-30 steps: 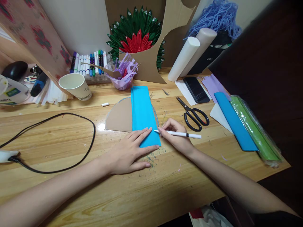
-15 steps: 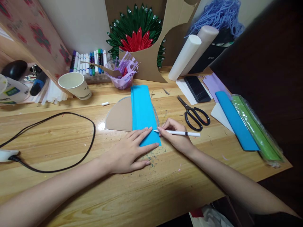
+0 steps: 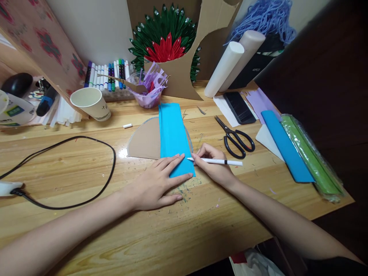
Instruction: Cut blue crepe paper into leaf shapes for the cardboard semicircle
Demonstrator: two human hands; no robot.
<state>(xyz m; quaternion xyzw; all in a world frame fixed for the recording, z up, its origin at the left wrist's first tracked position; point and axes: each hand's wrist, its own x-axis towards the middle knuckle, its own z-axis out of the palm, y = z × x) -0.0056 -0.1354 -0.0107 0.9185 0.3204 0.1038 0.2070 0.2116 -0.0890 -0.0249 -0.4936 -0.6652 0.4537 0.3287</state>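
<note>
A folded strip of bright blue paper [image 3: 173,132] lies over a half-round piece of brown cardboard [image 3: 145,142]. Flat on the lower end of the blue paper rests my left hand [image 3: 158,184], open with its fingers spread. My right hand [image 3: 212,165] grips a white marker [image 3: 227,162] with a black band. The marker's tip is at the right edge of the blue paper, close to my left fingertips. Its small white cap [image 3: 127,125] lies on the table, left of the cardboard.
Black-handled scissors [image 3: 235,138] lie right of the paper, below a phone [image 3: 240,107]. A paper cup [image 3: 90,103], a bowl of purple scraps [image 3: 148,92] and several markers [image 3: 109,74] stand behind. A black cable [image 3: 115,161] loops at left. Green wrapped paper [image 3: 312,157] lies far right.
</note>
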